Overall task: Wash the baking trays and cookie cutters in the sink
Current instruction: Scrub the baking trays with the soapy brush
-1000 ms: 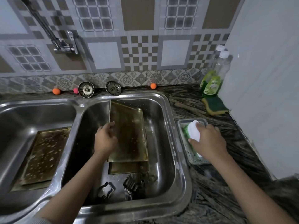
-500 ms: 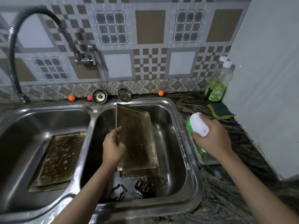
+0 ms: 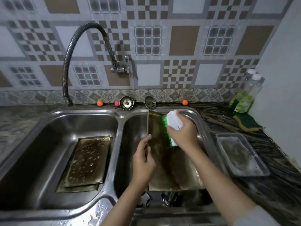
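While your left hand (image 3: 143, 162) pinches the left edge of the baking tray (image 3: 175, 168) propped at a slant in the right basin of the sink (image 3: 202, 121), your right hand (image 3: 184, 129) is wrapped firmly around the white scrub brush (image 3: 173, 122), whose green bristles meet the tray's upper left part. Both sets of fingers are closed: left on the tray rim, right on the brush body.

Your main risk, as I judge it, is the tray skating away. It leans on the basin wall rather than lying flat, so a hard downward stroke could push its lower edge along the wet steel and tear it from a grip that covers only one edge. Press through the brush toward your left hand rather than away from it.

Below the tray's near edge lie the cookie cutters (image 3: 167, 197), partly hidden and dark. If the tray drops, it could land on them and bend them, or trap your fingers against sharp metal.

A second tray (image 3: 86, 162) waits in the left basin, speckled with droplets and not yet scrubbed. On the table to the right sits the soapy dish (image 3: 241, 154); a wide elbow swing could knock it.
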The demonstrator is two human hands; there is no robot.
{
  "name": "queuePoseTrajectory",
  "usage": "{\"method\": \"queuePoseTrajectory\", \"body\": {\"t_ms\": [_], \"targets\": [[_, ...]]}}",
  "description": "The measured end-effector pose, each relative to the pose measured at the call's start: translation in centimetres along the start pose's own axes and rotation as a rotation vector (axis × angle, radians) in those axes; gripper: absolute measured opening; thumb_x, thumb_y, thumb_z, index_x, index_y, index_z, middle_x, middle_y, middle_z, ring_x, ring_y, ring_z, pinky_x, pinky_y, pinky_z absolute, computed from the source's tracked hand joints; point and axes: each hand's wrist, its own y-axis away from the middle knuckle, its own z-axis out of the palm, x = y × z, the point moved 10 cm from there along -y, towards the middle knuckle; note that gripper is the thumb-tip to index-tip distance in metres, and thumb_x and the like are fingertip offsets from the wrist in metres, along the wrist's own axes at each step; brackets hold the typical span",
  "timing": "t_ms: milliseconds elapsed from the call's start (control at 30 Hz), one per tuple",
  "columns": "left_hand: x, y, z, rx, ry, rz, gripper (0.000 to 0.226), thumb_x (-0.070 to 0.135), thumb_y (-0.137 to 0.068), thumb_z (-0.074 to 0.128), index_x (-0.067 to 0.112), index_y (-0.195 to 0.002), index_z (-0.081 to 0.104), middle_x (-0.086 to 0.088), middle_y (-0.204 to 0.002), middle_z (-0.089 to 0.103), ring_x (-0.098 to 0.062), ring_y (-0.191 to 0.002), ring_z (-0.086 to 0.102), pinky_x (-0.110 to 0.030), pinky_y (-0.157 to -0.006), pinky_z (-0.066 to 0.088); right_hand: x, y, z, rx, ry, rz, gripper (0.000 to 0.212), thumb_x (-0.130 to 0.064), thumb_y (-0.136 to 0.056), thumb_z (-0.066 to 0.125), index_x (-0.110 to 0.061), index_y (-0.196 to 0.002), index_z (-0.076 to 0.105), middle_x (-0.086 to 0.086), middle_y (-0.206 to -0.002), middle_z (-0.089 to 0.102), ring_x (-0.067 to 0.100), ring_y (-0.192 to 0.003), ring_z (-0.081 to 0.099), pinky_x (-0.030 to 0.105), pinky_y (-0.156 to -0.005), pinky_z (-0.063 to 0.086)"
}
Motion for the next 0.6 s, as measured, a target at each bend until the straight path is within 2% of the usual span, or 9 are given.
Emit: {"method": "queuePoseTrajectory", "body": {"t_ms": [67, 133, 167, 233, 333, 400, 467, 533, 600], "targets": [[-1.2, -1.5, -1.8, 0.088, -0.008, -0.03, 0.037, -0.003, -0.094, 0.044, 0.018, -0.122, 0.056, 0.012, -0.121, 0.059, -0.002, -0.117, 0.054, -0.016, -0.099, 0.041, -2.7, 2.8, 3.8, -0.143, -0.032, -0.11, 0.07, -0.037, -0.068, 0.068, -0.027, -0.136, 0.052, -0.001, -0.126, 0.062, 0.015, -0.116, 0.058, 0.028, -0.097, 0.047], [-2.1, -3.1, -4.6, 0.2, 0.0, -0.048, 0.036, -0.006, -0.094, 0.043, 0.017, -0.118, 0.056, 0.006, -0.119, 0.059, -0.011, -0.117, 0.054, -0.009, -0.097, 0.038, -3.2, 5.6, 5.7, -0.239, -0.015, -0.195, 0.071, -0.043, -0.065, 0.064, -0.034, -0.134, 0.053, -0.002, -0.117, 0.065, 0.016, -0.108, 0.062, 0.034, -0.09, 0.052], [-2.1, -3.5, -5.7, 0.224, 0.005, -0.034, 0.036, -0.007, -0.094, 0.042, 0.015, -0.118, 0.056, 0.003, -0.119, 0.059, -0.011, -0.117, 0.054, -0.006, -0.096, 0.037, -2.4, 5.3, 5.4, -0.238, 0.009, -0.202, 0.07, -0.04, -0.066, 0.067, -0.032, -0.134, 0.053, 0.002, -0.114, 0.065, 0.019, -0.105, 0.063, 0.036, -0.088, 0.053], [-1.5, -3.8, -5.6, 0.167, 0.02, 0.002, 0.035, -0.006, -0.094, 0.042, 0.013, -0.119, 0.058, 0.004, -0.121, 0.06, -0.002, -0.116, 0.054, -0.004, -0.095, 0.036, 0.4, 1.8, 3.6, -0.148, 0.08, -0.099, 0.07, -0.031, -0.071, 0.074, -0.024, -0.138, 0.051, 0.01, -0.115, 0.063, 0.026, -0.107, 0.061, 0.037, -0.089, 0.051], [-1.3, -3.1, -2.6, 0.039, 0.041, 0.02, 0.036, -0.003, -0.094, 0.045, 0.016, -0.122, 0.059, 0.016, -0.121, 0.059, 0.008, -0.116, 0.052, -0.008, -0.098, 0.039, 0.6, -0.8, 2.7, -0.032, 0.061, -0.009, 0.069, -0.024, -0.076, 0.073, -0.02, -0.14, 0.048, 0.007, -0.133, 0.057, 0.021, -0.124, 0.052, 0.024, -0.097, 0.041], [-2.2, -4.0, -2.8, 0.086, 0.064, -0.009, 0.037, -0.003, -0.094, 0.044, 0.02, -0.119, 0.059, 0.018, -0.119, 0.059, 0.006, -0.115, 0.053, -0.007, -0.097, 0.038, -1.4, 2.1, 5.2, -0.114, -0.048, -0.08, 0.068, -0.024, -0.074, 0.073, -0.023, -0.138, 0.05, -0.005, -0.134, 0.056, 0.007, -0.126, 0.049, 0.017, -0.101, 0.036], [-3.5, -5.3, -4.6, 0.173, 0.092, -0.054, 0.037, -0.006, -0.094, 0.043, 0.019, -0.117, 0.057, 0.01, -0.118, 0.06, 0.012, -0.11, 0.053, -0.005, -0.095, 0.038, -1.6, 5.9, 6.7, -0.233, -0.099, -0.127, 0.067, -0.025, -0.072, 0.072, -0.028, -0.136, 0.053, -0.012, -0.131, 0.058, -0.001, -0.123, 0.05, 0.012, -0.1, 0.036], [-3.7, -5.7, -5.7, 0.174, 0.102, -0.052, 0.036, -0.006, -0.094, 0.042, 0.017, -0.118, 0.057, 0.008, -0.118, 0.059, 0.017, -0.108, 0.051, -0.004, -0.094, 0.038, 0.5, 5.9, 5.4, -0.234, -0.075, -0.108, 0.067, -0.022, -0.073, 0.074, -0.027, -0.136, 0.052, -0.011, -0.132, 0.057, 0.004, -0.125, 0.051, 0.014, -0.099, 0.038], [-3.2, -4.9, -4.5, 0.077, 0.093, -0.039, 0.036, -0.003, -0.095, 0.043, 0.02, -0.118, 0.057, 0.014, -0.119, 0.058, 0.014, -0.112, 0.051, -0.005, -0.095, 0.038, 3.1, 2.4, 3.2, -0.12, -0.008, 0.02, 0.066, -0.019, -0.077, 0.075, -0.021, -0.138, 0.05, -0.004, -0.136, 0.055, 0.012, -0.129, 0.048, 0.019, -0.098, 0.038]]}}
